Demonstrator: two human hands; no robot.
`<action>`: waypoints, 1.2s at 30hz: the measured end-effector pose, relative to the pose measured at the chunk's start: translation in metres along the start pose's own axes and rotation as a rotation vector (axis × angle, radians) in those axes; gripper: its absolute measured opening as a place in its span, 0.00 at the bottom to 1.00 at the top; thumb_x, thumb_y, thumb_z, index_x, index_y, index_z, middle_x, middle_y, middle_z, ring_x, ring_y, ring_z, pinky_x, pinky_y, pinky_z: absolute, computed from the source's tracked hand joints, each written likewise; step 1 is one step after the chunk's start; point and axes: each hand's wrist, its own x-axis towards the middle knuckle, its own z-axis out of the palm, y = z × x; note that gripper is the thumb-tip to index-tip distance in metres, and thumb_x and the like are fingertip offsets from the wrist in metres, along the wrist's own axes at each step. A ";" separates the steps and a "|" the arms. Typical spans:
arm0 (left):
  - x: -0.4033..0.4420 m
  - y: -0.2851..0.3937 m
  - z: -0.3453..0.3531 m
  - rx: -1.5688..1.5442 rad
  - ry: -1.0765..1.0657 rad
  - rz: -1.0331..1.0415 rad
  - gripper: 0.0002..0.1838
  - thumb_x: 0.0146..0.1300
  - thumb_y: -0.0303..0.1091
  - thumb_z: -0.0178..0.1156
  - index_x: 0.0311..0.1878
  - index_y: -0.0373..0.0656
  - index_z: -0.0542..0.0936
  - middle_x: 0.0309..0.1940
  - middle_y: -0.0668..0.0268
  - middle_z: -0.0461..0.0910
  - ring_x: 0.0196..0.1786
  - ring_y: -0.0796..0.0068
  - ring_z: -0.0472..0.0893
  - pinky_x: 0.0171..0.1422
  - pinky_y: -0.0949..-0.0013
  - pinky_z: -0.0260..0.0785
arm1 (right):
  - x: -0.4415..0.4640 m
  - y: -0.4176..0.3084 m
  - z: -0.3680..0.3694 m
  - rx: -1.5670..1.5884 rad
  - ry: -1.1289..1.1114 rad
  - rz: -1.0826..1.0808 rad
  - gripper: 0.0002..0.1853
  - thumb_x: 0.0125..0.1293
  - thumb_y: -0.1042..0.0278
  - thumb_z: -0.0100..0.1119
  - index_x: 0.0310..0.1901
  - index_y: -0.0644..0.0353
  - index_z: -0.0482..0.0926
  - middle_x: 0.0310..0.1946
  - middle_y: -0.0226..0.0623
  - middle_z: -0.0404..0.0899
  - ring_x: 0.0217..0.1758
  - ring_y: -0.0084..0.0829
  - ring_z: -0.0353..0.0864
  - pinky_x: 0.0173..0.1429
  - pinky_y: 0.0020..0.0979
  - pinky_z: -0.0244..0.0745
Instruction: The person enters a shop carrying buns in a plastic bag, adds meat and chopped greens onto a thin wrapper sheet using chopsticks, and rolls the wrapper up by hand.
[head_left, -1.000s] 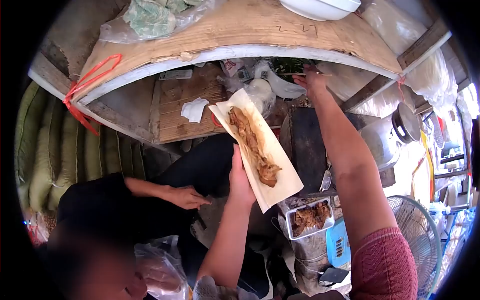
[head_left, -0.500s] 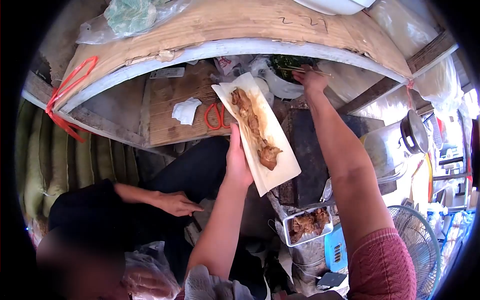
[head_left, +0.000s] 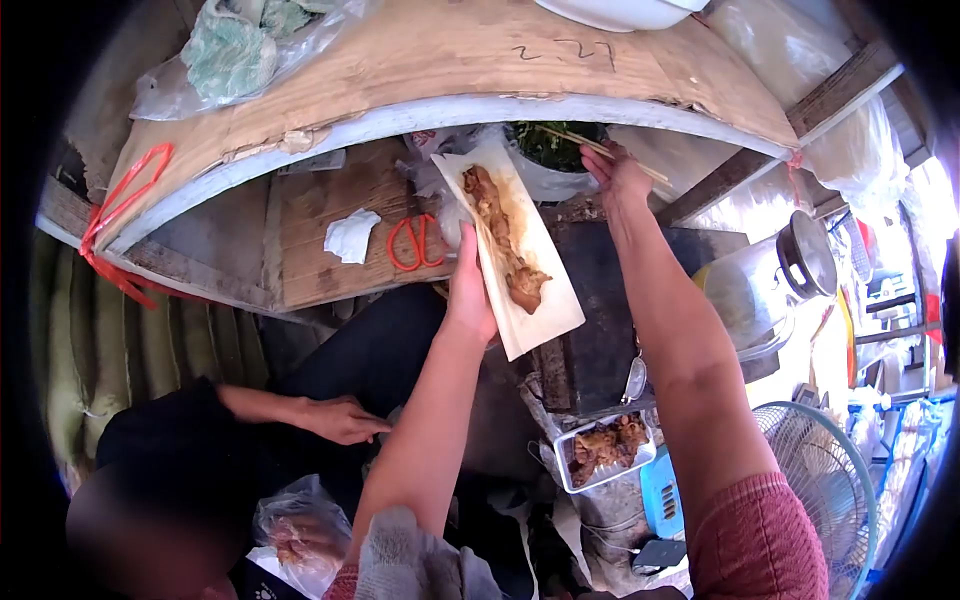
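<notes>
My left hand [head_left: 472, 300] is closed on the lower left edge of a long, folded cream-coloured sheet [head_left: 550, 315], paper or flatbread. Along its fold lie brown, saucy meat pieces [head_left: 500, 240], and sauce stains surround them. Farther forward, my right hand [head_left: 622, 180] grips a pair of chopsticks [head_left: 655, 174]. Their tips are at the dark leafy greens [head_left: 555, 150] in a white bowl [head_left: 550, 186], partly under the shelf edge. Left of the sheet, red-handled scissors [head_left: 393, 246] lie on a wooden board [head_left: 320, 285] near crumpled white paper [head_left: 351, 236].
A white-rimmed tray [head_left: 568, 478] of brown meat stands below the dark block [head_left: 600, 290]. The overhanging shelf [head_left: 430, 75] curves above both hands. Another person's hand [head_left: 340, 418] rests at left. A lidded clear container [head_left: 745, 290] and a fan [head_left: 820, 490] stand at right.
The view has shifted slightly, so most things appear farther left. More of the greens show beyond my right hand, which still holds the chopsticks. My left hand keeps its hold on the sheet.
</notes>
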 end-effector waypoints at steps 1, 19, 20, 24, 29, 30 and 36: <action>0.004 0.000 0.001 -0.007 -0.001 -0.019 0.34 0.66 0.61 0.42 0.65 0.45 0.62 0.59 0.62 0.68 0.60 0.63 0.69 0.64 0.58 0.61 | 0.002 -0.003 -0.001 0.018 -0.017 0.002 0.08 0.68 0.73 0.42 0.43 0.70 0.67 0.39 0.48 0.76 0.31 0.44 0.83 0.31 0.32 0.82; 0.027 -0.004 0.000 -0.005 -0.052 -0.027 0.38 0.62 0.66 0.43 0.64 0.44 0.63 0.58 0.60 0.69 0.58 0.62 0.71 0.62 0.57 0.63 | -0.125 -0.066 0.023 -0.417 -0.487 -0.052 0.17 0.67 0.68 0.49 0.53 0.70 0.72 0.43 0.47 0.78 0.38 0.32 0.84 0.40 0.25 0.79; 0.026 -0.005 0.000 -0.004 -0.052 -0.024 0.38 0.62 0.66 0.43 0.64 0.44 0.63 0.58 0.60 0.70 0.58 0.61 0.71 0.62 0.57 0.64 | -0.129 -0.071 0.023 -0.438 -0.486 -0.037 0.17 0.68 0.68 0.48 0.54 0.70 0.71 0.43 0.47 0.78 0.38 0.32 0.84 0.41 0.24 0.79; 0.026 -0.003 0.000 0.006 -0.066 -0.046 0.39 0.61 0.67 0.44 0.63 0.44 0.64 0.56 0.59 0.71 0.56 0.61 0.73 0.59 0.57 0.66 | -0.128 -0.082 0.019 -0.342 -0.515 -0.083 0.19 0.68 0.69 0.46 0.57 0.70 0.67 0.44 0.49 0.78 0.39 0.33 0.83 0.42 0.25 0.79; 0.026 -0.002 0.001 0.004 -0.074 -0.044 0.38 0.61 0.67 0.44 0.63 0.44 0.65 0.55 0.60 0.72 0.55 0.61 0.73 0.58 0.57 0.67 | -0.114 -0.094 0.013 -0.217 -0.440 0.012 0.16 0.65 0.74 0.43 0.52 0.73 0.69 0.40 0.51 0.77 0.36 0.38 0.84 0.38 0.29 0.81; 0.027 -0.001 0.000 0.000 -0.072 -0.044 0.38 0.61 0.67 0.44 0.63 0.44 0.65 0.55 0.60 0.72 0.55 0.61 0.73 0.59 0.57 0.66 | -0.106 -0.093 0.011 -0.164 -0.401 -0.008 0.15 0.65 0.74 0.43 0.50 0.72 0.69 0.40 0.51 0.77 0.36 0.39 0.84 0.38 0.30 0.81; 0.025 0.001 -0.002 -0.020 -0.064 -0.008 0.37 0.62 0.65 0.45 0.63 0.44 0.65 0.56 0.60 0.71 0.56 0.61 0.73 0.60 0.57 0.65 | -0.009 -0.020 0.017 -0.123 -0.155 -0.051 0.13 0.69 0.72 0.37 0.51 0.64 0.66 0.48 0.49 0.73 0.38 0.44 0.83 0.41 0.36 0.83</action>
